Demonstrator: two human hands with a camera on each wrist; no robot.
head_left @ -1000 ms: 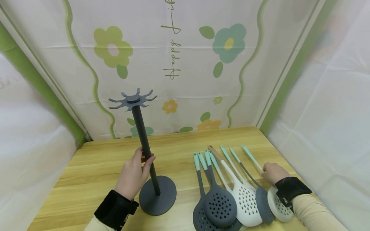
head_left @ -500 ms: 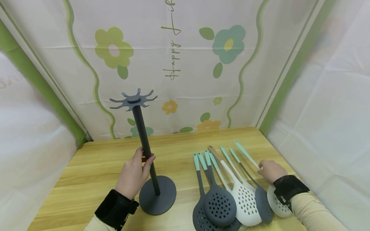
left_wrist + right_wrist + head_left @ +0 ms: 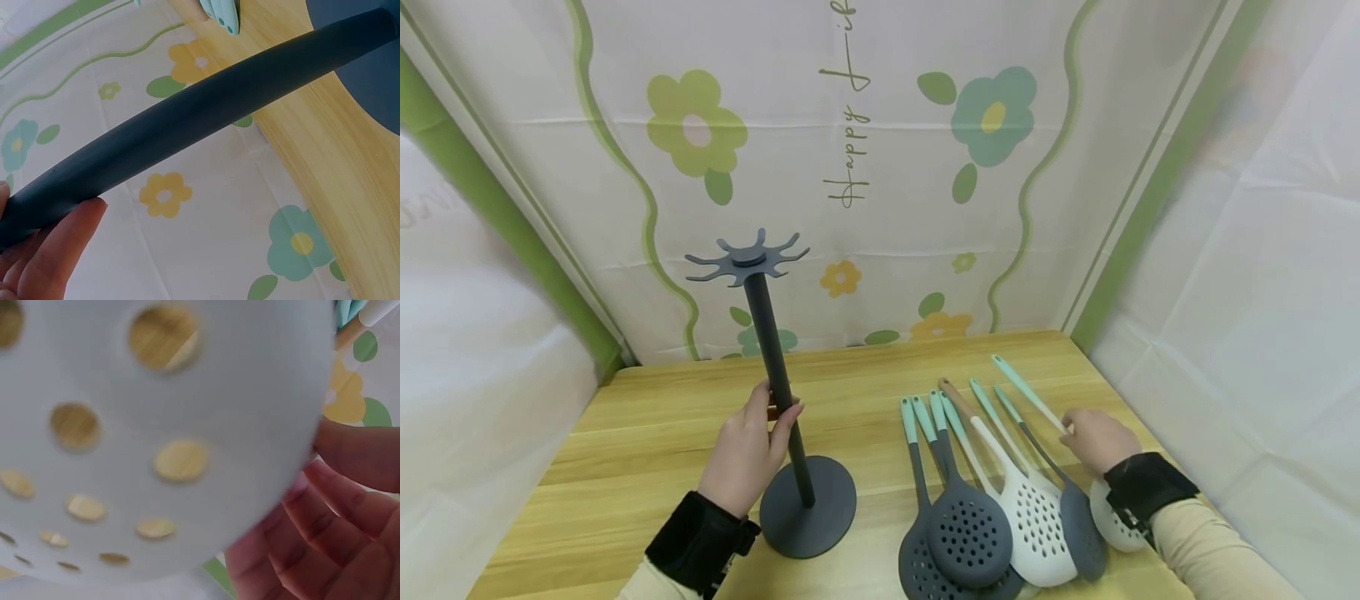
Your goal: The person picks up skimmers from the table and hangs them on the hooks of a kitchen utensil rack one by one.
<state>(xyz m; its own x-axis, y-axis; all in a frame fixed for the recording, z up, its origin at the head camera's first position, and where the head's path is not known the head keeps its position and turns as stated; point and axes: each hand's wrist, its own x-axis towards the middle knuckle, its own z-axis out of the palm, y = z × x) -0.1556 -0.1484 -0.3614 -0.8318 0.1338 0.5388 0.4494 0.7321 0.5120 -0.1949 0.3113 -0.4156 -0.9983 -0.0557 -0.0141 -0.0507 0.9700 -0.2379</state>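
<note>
Clearly, both hands are occupied. The left hand (image 3: 743, 454) is wrapped round the pole of a dark stand (image 3: 767, 342), its thumb and fingers closed against opposite sides of the shaft about midway up. The right hand (image 3: 1101, 439) pinches the handle of a white perforated skimmer (image 3: 1114, 518) between thumb and curled fingers; in the right wrist view the utensil's bowl hides part of those fingers. In the head view, the skimmer's long axis runs diagonally, its mint handle tip pointing up and left, its bowl down and right, partly behind the wrist; whether the bowl touches the table (image 3: 647, 433) I cannot tell. It is the rightmost utensil, just beside a dark grey turner (image 3: 1084, 533). Well to the left, the stand's round base (image 3: 831, 517) sits on the wood, and its pole rises, slanting slightly left in the head view, to a hooked top (image 3: 747, 260).
</note>
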